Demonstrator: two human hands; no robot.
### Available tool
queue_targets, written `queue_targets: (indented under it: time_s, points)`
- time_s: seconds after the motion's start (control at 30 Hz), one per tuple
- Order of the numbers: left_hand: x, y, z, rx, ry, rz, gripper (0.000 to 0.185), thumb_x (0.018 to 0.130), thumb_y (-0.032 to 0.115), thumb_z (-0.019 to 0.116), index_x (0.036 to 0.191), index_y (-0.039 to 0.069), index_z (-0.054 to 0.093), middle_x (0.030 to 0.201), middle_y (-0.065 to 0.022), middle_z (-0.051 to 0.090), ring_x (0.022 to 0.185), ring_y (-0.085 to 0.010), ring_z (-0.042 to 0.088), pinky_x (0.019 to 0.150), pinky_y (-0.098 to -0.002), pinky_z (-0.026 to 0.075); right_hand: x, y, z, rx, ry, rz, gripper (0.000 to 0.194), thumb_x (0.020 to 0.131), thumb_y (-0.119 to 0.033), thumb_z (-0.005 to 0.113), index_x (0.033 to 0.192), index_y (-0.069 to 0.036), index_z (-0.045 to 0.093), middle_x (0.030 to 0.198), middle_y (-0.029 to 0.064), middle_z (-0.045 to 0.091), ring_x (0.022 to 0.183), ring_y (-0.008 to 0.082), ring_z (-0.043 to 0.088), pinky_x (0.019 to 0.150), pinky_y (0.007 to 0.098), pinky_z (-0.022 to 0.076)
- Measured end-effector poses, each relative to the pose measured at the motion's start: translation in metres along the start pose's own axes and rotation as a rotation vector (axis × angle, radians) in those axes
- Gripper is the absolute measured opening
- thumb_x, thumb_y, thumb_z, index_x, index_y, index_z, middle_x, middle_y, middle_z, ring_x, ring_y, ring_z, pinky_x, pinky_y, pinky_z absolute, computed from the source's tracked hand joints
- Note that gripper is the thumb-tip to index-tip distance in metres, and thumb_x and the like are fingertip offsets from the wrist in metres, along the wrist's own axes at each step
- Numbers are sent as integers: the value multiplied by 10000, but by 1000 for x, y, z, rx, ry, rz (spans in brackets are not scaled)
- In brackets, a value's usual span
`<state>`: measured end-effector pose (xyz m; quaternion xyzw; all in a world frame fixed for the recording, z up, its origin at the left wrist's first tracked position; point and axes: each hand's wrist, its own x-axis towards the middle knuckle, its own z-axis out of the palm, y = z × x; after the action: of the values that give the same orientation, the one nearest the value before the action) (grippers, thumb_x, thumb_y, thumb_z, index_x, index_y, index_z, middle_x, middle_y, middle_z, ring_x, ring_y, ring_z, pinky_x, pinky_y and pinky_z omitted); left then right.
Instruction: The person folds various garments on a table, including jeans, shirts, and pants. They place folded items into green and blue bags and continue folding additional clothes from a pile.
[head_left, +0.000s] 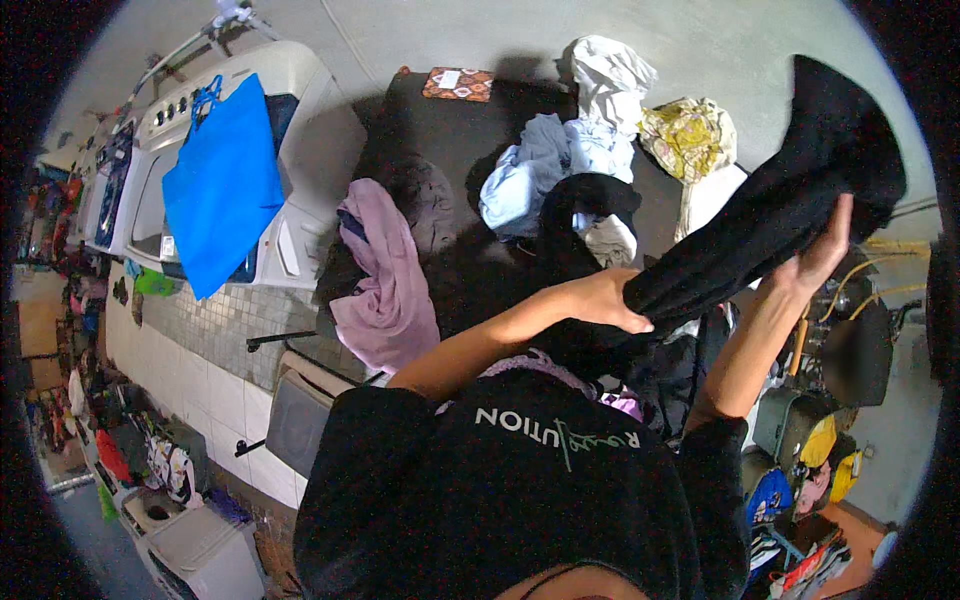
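A long black cloth garment (742, 202) stretches between my hands, up and to the right over the dark tabletop (502, 120). My left hand (611, 300) grips its lower, narrow end. Its wider part lies against my right hand (821, 247), whose fingers are partly hidden by the cloth. Beyond my left hand are a black bundle (559, 199) with a pale crumpled cloth (611, 241), light blue cloths (514, 191) and a white crumpled cloth (611, 71). A yellow-patterned cloth (694, 139) sits near the far right corner. A pink-mauve cloth (386, 285) lies at the left.
A patterned orange-brown flat item (457, 84) lies at the table's far edge. Left of the table, a blue bag (225, 187) rests on a washing machine (296, 82). A chair (300, 405) stands at lower left. Bags and other items (817, 442) crowd the right side.
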<state>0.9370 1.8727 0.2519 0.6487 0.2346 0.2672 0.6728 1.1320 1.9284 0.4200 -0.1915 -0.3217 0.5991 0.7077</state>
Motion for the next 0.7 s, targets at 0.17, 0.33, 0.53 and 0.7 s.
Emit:
queue_targets:
  time_s: [0.17,0.33,0.53,0.7]
  points:
    - [-36,-49,-18,269,32,-86,667,680,348,766,1156,-54,530,1158,-172,577,1037,-260,555,948,-340,404,41,-41,-10,-243,322,-391,379,884,-312,534,1127,-25,580,1112,124,613,989,277,589,908,408,452]
    - [-120,43,-69,117,519,-128,701,613,288,812,1128,-86,520,1114,-196,585,1028,-259,558,888,-344,434,31,-6,-38,-477,308,-149,393,818,-279,650,1116,-33,583,1056,73,616,941,213,580,889,351,427]
    - [-198,101,-44,43,774,-21,674,659,309,762,1163,-59,508,1157,-189,563,1045,-275,555,888,-359,444,3,112,-75,-986,-1042,903,465,895,-379,553,1192,-22,563,1129,93,612,938,157,584,883,308,439]
    - [-199,109,-60,-99,833,86,652,698,327,721,1192,-36,498,1193,-183,545,1060,-289,553,888,-371,452,-26,143,-142,-1185,-679,599,366,841,-272,632,1142,-67,594,1020,99,620,904,178,581,824,296,458]
